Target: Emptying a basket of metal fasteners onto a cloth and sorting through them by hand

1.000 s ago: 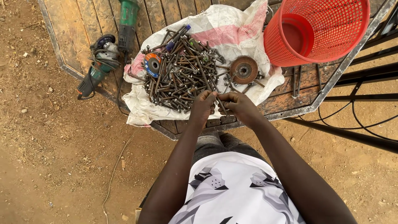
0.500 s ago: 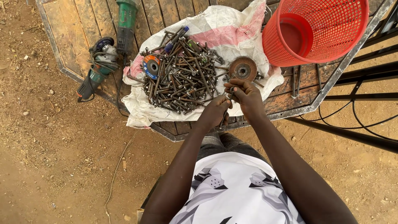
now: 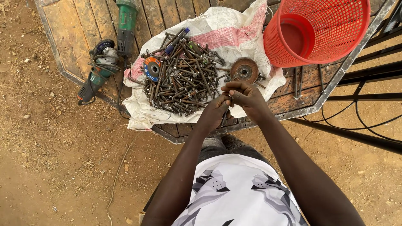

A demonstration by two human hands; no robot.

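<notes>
Hands: left hand [image 3: 214, 112] and right hand [image 3: 245, 95] pinching one bolt [image 3: 229, 101]; bolt heap [image 3: 184, 81] on white sack [image 3: 142, 113] just ahead; wooden platform [image 3: 79, 29] beneath; dirt ground [image 3: 50, 159] around.

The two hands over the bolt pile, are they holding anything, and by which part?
Both hands, left hand and right hand, pinch one long dark bolt near its upper end; its lower end hangs free.

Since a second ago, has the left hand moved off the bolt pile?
Yes. The left hand has drawn back from the bolt pile toward the table's near edge, meeting the right hand over a bolt.
</notes>
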